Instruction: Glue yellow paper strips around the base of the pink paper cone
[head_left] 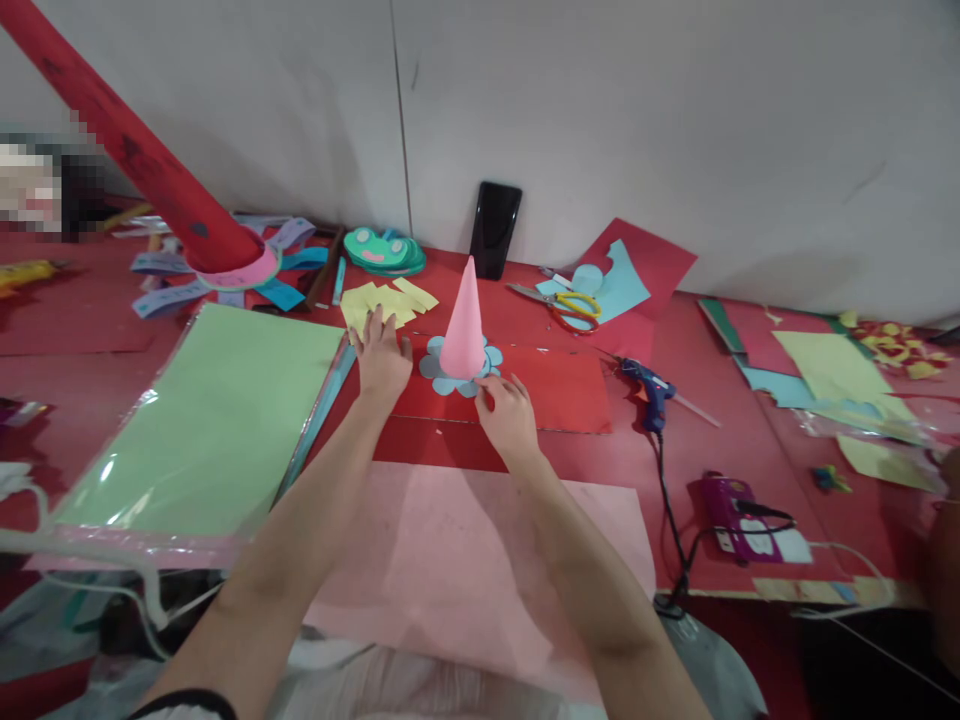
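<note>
A pink paper cone (465, 330) stands upright on a light-blue paper flower (442, 385), which rests on a red board (559, 390). My right hand (510, 415) is at the flower's near right edge, thumb and forefinger pinched on a petal. To the left of the cone, my left hand (382, 360) lies with fingers spread, its fingertips touching a pile of pale yellow paper pieces (409, 297). Below both hands spreads a large pink sheet (465, 560).
A blue glue gun (652, 390) with a black cord lies to the right. Scissors (574, 308) rest on paper scraps. A phone (496, 230) leans against the wall. Wrapped green sheets (210, 420) and a tall red tube (172, 190) occupy the left; a purple box (739, 515) sits right.
</note>
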